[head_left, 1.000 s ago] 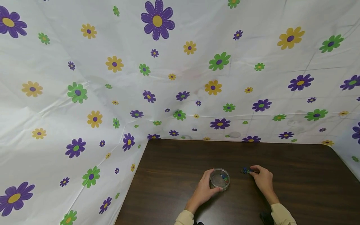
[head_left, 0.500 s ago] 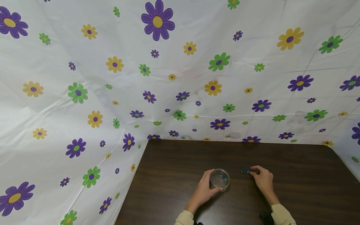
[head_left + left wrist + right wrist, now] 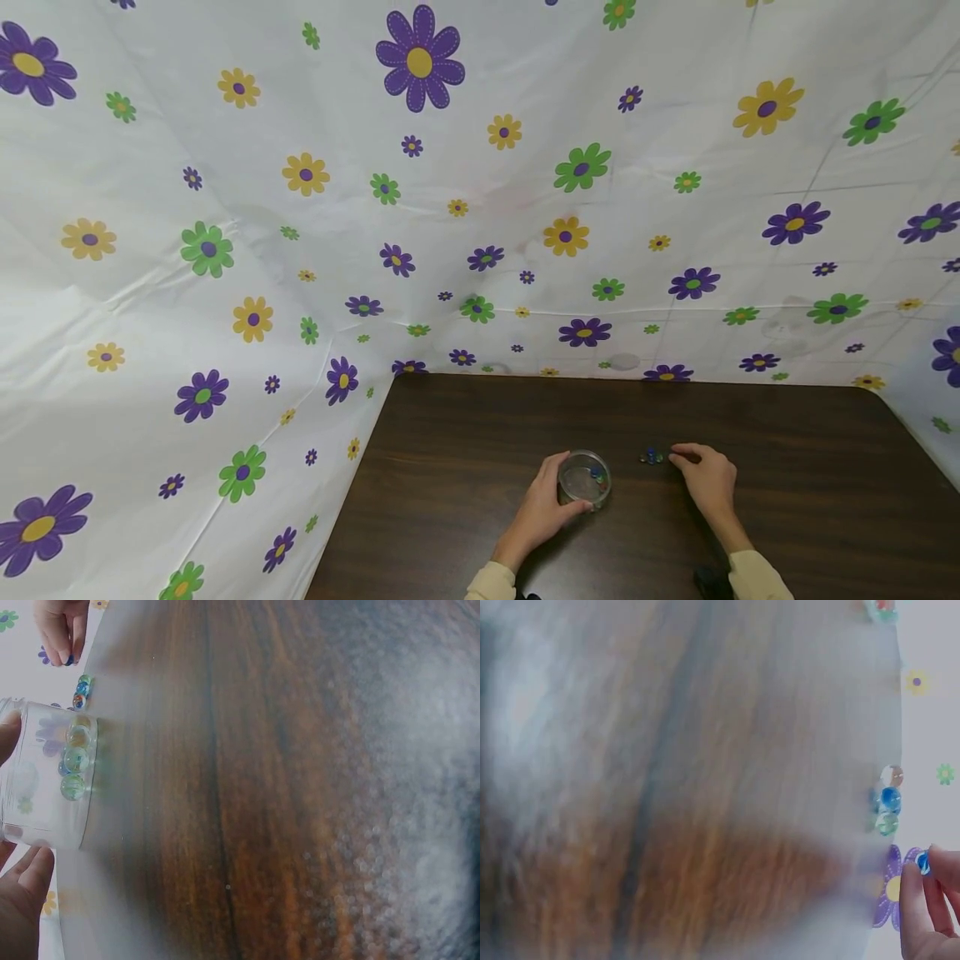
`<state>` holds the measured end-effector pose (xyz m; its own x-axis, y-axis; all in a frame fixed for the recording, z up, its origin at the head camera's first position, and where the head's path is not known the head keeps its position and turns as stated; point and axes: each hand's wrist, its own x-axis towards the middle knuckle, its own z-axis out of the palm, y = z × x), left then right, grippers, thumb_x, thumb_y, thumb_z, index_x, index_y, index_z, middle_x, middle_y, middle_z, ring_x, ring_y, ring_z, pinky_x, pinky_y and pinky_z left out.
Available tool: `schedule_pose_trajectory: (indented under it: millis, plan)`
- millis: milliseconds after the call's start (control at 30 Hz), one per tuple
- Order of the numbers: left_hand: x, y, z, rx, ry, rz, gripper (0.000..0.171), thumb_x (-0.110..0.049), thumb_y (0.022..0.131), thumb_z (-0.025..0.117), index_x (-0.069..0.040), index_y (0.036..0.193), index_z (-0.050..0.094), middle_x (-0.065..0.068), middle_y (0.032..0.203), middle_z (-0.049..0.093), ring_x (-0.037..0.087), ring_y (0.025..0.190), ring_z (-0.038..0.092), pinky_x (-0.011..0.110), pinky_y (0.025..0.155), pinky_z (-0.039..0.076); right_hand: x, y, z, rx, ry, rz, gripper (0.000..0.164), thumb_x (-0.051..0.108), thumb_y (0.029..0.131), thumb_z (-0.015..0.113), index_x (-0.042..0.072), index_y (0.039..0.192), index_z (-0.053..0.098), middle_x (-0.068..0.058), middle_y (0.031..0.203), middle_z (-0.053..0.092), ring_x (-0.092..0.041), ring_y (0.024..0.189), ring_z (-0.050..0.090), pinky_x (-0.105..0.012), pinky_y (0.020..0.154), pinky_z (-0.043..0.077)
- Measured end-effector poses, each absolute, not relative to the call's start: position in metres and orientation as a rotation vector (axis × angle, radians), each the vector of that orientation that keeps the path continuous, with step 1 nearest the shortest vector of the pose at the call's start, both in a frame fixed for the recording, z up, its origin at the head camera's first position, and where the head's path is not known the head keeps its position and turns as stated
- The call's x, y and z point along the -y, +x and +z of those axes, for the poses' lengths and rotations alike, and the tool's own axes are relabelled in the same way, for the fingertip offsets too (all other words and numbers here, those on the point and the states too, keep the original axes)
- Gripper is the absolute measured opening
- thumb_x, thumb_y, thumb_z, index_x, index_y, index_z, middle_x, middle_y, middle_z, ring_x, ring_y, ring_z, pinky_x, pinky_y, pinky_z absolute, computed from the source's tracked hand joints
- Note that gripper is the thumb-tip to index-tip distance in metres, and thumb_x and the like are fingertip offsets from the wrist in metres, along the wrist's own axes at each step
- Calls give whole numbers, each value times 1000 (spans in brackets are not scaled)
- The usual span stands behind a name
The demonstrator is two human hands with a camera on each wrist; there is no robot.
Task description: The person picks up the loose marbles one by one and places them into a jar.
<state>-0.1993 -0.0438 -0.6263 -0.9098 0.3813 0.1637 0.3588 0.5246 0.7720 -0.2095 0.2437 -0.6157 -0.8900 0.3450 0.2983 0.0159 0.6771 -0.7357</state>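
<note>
My left hand [image 3: 542,507] grips a clear round jar [image 3: 573,492], thumb on one side and fingers on the other. Several glass marbles [image 3: 76,759] lie at the bottom of the jar in the left wrist view. To the right, my right hand [image 3: 707,479] pinches one blue marble [image 3: 922,862] between thumb and fingertips, a little above the table. Just left of those fingertips, a small cluster of blue, green and orange-tinted marbles [image 3: 651,456] sits on the tabletop, apart from the hand.
A dark wood-grain table [image 3: 465,433] lies under both hands. White cloth with printed flowers [image 3: 300,275] hangs behind it and along the left side. The marble cluster lies between the jar and my right hand.
My right hand has drawn slightly right, away from the cluster, with a blue marble now in its pinch. The left hand and jar have stayed in place.
</note>
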Motion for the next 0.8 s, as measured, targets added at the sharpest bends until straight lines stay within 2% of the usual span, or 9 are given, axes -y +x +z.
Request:
schedule_pose_trajectory:
  millis: [133, 233, 300, 400, 500, 633, 800]
  plan:
    - [43, -199, -626, -2718, 647, 1369, 81, -39, 90, 82, -14, 155, 41, 1, 151, 49, 23, 135, 53, 42, 105, 48, -240, -207, -610, 2466, -315, 1127, 11, 1, 89, 80, -4, 98, 79, -23, 98, 76, -41, 92, 70, -34, 73, 49]
    - [42, -198, -626, -2722, 653, 1374, 81, -38, 90, 83, -14, 155, 41, 2, 151, 49, 23, 134, 53, 42, 105, 48, -235, -204, -606, 2462, -336, 1171, 12, 4, 89, 81, -2, 100, 81, -21, 101, 76, -40, 95, 71, -19, 69, 44]
    - [42, -198, -626, -2724, 658, 1380, 80, -37, 89, 83, -14, 154, 41, 2, 151, 49, 23, 134, 53, 42, 105, 48, -232, -203, -602, 2457, -342, 1202, 13, 6, 89, 81, -1, 100, 81, -20, 103, 76, -39, 97, 71, -13, 68, 41]
    - [42, -198, -625, -2725, 663, 1385, 80, -36, 89, 83, -14, 154, 42, 2, 151, 49, 24, 134, 53, 43, 105, 47, -226, -202, -595, 2450, -344, 1238, 12, 7, 90, 81, 0, 100, 81, -19, 105, 76, -37, 97, 71, -10, 68, 41]
    - [41, -198, -625, -2728, 659, 1380, 80, -35, 89, 84, -14, 154, 42, 2, 151, 49, 23, 134, 53, 42, 106, 47, -220, -200, -590, 2440, -333, 1277, 12, 9, 90, 82, 2, 99, 82, -17, 105, 77, -15, 88, 71, -9, 67, 42]
    - [41, -198, -625, -2738, 658, 1377, 81, -34, 89, 84, -13, 154, 42, 3, 151, 49, 22, 134, 52, 42, 106, 47, -208, -196, -584, 2408, -265, 1352, 13, 11, 89, 83, 4, 100, 82, -13, 102, 78, 9, 80, 59, -10, 67, 45]
    - [39, -198, -626, -2739, 664, 1392, 81, -34, 89, 84, -10, 154, 42, 4, 150, 49, 22, 134, 53, 41, 106, 46, -185, -188, -581, 2381, -138, 1415, 11, 9, 87, 84, 3, 97, 82, -10, 97, 78, 4, 81, 63, -12, 69, 47]
